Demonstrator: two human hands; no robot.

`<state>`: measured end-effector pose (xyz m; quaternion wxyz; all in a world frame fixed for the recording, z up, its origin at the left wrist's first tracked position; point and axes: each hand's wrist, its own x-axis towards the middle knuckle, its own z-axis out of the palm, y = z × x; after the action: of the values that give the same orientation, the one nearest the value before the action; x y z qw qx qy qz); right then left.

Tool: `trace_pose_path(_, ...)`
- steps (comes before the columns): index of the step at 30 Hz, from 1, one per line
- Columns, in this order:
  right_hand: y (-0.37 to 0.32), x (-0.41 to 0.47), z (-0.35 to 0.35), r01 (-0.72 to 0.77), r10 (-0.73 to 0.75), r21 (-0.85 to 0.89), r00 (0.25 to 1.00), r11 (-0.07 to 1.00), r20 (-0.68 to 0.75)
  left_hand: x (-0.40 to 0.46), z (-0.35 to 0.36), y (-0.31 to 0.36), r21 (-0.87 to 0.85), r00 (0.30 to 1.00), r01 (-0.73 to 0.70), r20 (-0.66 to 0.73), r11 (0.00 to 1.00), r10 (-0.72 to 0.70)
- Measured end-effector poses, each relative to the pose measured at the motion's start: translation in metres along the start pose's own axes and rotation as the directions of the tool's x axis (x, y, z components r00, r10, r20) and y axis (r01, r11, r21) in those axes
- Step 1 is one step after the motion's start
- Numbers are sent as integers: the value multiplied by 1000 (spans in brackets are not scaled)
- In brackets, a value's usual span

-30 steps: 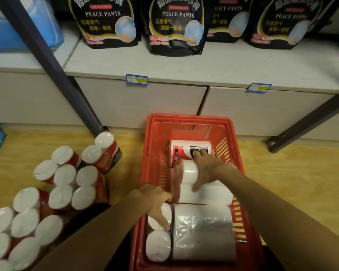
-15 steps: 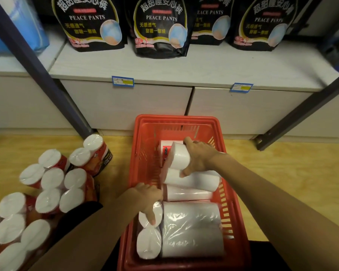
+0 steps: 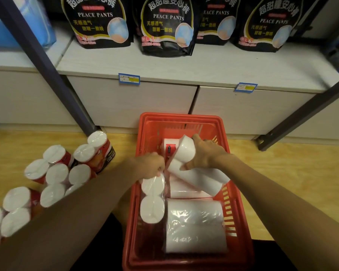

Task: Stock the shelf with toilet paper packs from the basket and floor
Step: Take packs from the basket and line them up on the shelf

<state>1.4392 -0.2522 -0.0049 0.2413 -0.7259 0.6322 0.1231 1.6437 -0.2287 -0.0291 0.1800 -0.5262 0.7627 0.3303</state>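
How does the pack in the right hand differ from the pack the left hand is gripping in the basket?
The right hand holds its pack lifted and tilted, one end raised above the red basket; the left hand's pack sits low against the basket's left wall. The right hand wraps the roll ends; the left hand pinches the top wrapper. Both are white rolls in clear plastic.

Pale yellow wooden floor (image 3: 294,173) below white laminate shelving (image 3: 184,63); dark blue metal uprights (image 3: 47,63) frame it; lighting dim, apparently artificial.
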Motion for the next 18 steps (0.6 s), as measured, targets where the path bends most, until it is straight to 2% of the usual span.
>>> trace_pose_path(2, -1, 0, 1, -42, 42, -11, 998, 999, -53, 2, -13, -9, -34, 997, 18, -73, 999, -20)
trace_pose_path(5, 0, 0, 4, -86, 85, -9, 989, 996, -122, 5, -7, -16, -37, 994, -4, -109, 999, 0)
trace_pose_path(6, 0, 1, 5, -100, 99, -4, 986, 995, -136, 4, -1, -14, -25, 992, -37, -118, 999, 34)
trace_pose_path(8, 0, 2, 5, -120, 120, 8, 982, 993, -144, 3, 10, -10, 12, 963, -117, -242, 993, 117)
trace_pose_path(10, -1, 2, 5, -123, 125, 21, 981, 992, -145, 6, 18, -14, -59, 972, -148, -195, 987, 134)
trace_pose_path(12, -2, 1, 5, -121, 126, 39, 980, 992, -153, 6, 18, -17, -182, 996, -67, -71, 981, 55)
trace_pose_path(15, -3, -1, 5, -144, 152, 55, 973, 988, -177, 5, 16, -17, -120, 996, -71, -60, 990, 64)
trace_pose_path(18, -3, -3, 6, -186, 205, 116, 960, 976, -189, -2, 14, -10, -160, 989, -134, -90, 978, 121)
